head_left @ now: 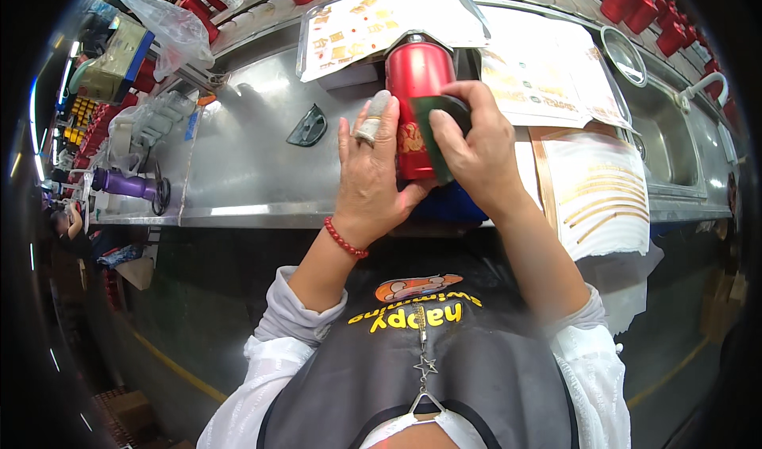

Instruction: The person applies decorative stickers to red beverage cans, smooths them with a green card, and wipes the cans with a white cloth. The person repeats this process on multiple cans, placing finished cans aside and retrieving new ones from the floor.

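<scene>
A shiny red metal bottle (418,72) with a gold pattern near its lower part lies in front of me, its neck pointing away. My left hand (369,163) holds it from the left, fingers stretched along its side and thumb at its near end. Pale wrapping covers one finger of this hand. My right hand (484,151) grips a dark green flat scraper (429,135) with a black rounded part, and its edge lies against the bottle's right side. The gold pattern is partly hidden by the scraper.
A small dark piece (308,126) lies on the steel table (254,147) to the left. Printed sheets (349,32) lie at the back, with gold strips on white paper (603,187) at right. Beyond is a sink (667,143). A purple bottle (127,184) is far left.
</scene>
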The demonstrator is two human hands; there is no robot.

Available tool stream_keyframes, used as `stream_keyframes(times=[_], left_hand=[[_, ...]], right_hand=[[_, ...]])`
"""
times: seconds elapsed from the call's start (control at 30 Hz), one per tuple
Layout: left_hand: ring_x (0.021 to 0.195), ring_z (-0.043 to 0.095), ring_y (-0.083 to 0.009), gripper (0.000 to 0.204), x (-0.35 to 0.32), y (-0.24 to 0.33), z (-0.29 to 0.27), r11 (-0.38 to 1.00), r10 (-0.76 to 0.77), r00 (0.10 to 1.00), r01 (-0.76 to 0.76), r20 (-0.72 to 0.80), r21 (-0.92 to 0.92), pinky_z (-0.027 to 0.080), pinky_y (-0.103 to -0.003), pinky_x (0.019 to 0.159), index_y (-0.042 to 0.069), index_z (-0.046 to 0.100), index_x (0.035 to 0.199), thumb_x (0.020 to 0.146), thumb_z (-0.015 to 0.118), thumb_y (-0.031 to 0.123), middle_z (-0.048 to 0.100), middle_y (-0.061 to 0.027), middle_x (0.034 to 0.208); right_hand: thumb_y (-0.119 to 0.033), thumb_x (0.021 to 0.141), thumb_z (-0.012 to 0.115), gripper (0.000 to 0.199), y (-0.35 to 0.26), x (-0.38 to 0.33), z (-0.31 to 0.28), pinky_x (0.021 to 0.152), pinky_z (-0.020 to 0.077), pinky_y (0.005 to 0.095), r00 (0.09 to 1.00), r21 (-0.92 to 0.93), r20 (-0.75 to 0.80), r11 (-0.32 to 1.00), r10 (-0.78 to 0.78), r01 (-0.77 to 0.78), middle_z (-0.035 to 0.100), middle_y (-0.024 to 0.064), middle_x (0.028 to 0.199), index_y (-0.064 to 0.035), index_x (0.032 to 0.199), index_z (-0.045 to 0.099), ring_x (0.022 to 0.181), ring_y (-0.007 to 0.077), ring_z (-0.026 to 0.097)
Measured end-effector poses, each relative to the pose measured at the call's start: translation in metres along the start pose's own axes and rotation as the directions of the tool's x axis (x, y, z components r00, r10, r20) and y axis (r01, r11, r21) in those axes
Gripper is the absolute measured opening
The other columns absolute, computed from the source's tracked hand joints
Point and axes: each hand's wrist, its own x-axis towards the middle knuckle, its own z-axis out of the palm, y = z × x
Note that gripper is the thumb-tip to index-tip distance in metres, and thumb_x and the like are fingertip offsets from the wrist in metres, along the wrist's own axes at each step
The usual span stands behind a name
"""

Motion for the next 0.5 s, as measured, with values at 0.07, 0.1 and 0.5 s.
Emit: stream_keyframes(times=[0.07, 0.1, 0.5], left_hand=[[0.139, 0.041, -0.0432, 0.115, 0.000, -0.006, 0.001, 1.000, -0.006, 1.000, 0.006, 0.016, 0.000, 0.016, -0.064, 0.118, 0.001, 0.022, 0.158, 0.073, 0.086, 0.045, 0.045, -0.0218, 0.150], [0.139, 0.042, -0.0425, 0.116, 0.000, -0.008, 0.001, 0.999, -0.006, 1.000, 0.006, 0.003, -0.047, 0.016, -0.064, 0.118, 0.001, 0.022, 0.158, 0.073, 0.086, 0.045, 0.045, -0.0218, 0.150], [0.136, 0.045, -0.0423, 0.122, 0.001, -0.015, 0.002, 0.998, -0.057, 0.997, 0.059, 0.051, -0.025, 0.018, -0.068, 0.115, -0.003, 0.024, 0.157, 0.068, 0.088, 0.052, 0.051, -0.0219, 0.143]], right_hand=[[-0.016, 0.095, 0.064, 0.025, 0.014, -0.005, -0.009, 0.074, 0.0557, 0.0355, 0.994, 0.022, -0.006, 0.994, 0.109, -0.109, 0.070, 0.0179, 0.093, 0.0007, 0.113, 0.059, 0.083, 0.0236, 0.071], [-0.016, 0.095, 0.064, 0.025, 0.022, -0.007, -0.017, 0.073, 0.0563, 0.0368, 0.987, 0.026, -0.010, 0.986, 0.162, -0.162, 0.071, 0.0207, 0.093, 0.0016, 0.113, 0.059, 0.082, 0.0250, 0.072], [-0.004, 0.077, 0.075, 0.027, 0.000, 0.001, -0.039, 0.080, 0.0425, 0.0384, 0.806, -0.334, 0.252, 0.733, -0.536, 0.592, 0.062, 0.0054, 0.093, -0.0124, 0.102, 0.069, 0.084, 0.0248, 0.061]])
